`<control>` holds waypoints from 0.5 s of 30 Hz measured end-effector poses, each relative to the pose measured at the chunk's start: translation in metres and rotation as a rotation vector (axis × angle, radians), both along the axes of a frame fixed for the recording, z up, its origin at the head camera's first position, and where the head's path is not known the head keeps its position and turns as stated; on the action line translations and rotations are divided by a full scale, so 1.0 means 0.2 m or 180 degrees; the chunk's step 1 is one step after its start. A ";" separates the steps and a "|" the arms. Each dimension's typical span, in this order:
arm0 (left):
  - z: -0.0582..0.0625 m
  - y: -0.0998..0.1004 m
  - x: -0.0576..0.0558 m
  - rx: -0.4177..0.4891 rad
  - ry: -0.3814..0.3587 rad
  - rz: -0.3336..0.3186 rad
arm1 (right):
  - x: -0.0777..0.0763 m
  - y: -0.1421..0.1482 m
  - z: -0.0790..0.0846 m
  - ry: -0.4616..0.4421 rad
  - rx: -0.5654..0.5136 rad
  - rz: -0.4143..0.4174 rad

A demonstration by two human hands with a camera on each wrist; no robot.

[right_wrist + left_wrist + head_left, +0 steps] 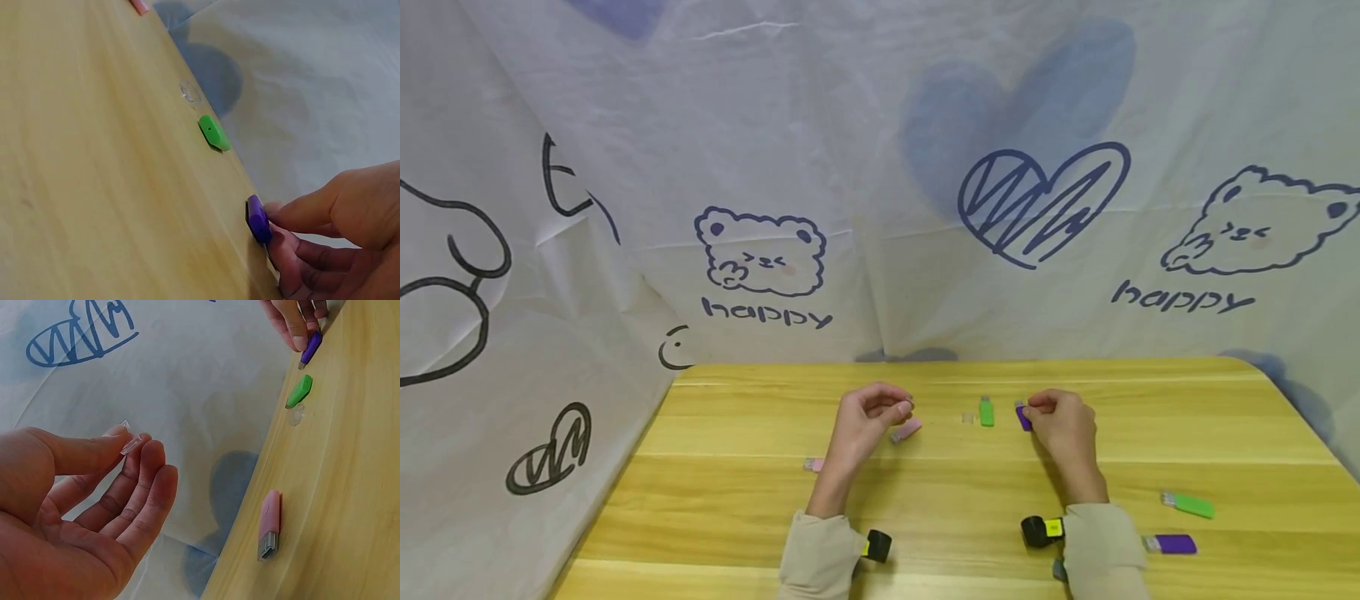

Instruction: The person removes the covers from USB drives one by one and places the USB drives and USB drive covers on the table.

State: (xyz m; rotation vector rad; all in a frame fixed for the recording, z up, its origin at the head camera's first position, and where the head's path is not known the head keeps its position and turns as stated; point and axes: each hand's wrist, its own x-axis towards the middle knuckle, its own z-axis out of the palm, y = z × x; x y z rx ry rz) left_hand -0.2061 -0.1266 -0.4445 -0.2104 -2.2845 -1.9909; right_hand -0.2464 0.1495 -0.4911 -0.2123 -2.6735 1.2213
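Note:
My left hand [872, 417] is raised over the table, pinching a small clear plastic cap [131, 442] between thumb and forefinger while its other fingers curve loosely. Just below it lies a pink USB stick [907, 431], metal plug bare. Over on the right, my right hand [1066, 427] pinches a purple USB stick [257, 220] by its side, thumb against it, low at the tabletop; its metal plug points toward the back. Between the hands are a green USB stick [987, 413], plug bare, and a loose clear cap [297, 415] beside it.
Another pink USB stick [812, 465] lies partly hidden behind my left wrist. At the right of the wooden table [970, 492] are a second green USB stick [1193, 506] and a second purple USB stick [1176, 544]. A printed white cloth [880, 275] hangs behind the back edge.

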 end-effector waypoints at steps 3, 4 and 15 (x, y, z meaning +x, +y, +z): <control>0.00 0.00 0.00 -0.0023 0.0021 -0.0014 | 0.00 0.00 -0.01 0.0021 0.0062 -0.0011; 0.00 0.01 0.00 -0.0025 0.0025 -0.0019 | 0.00 0.00 -0.01 0.0023 0.0068 -0.0008; -0.03 0.08 0.00 -0.0035 0.0047 -0.0223 | 0.02 0.03 0.03 0.0022 0.0006 0.0085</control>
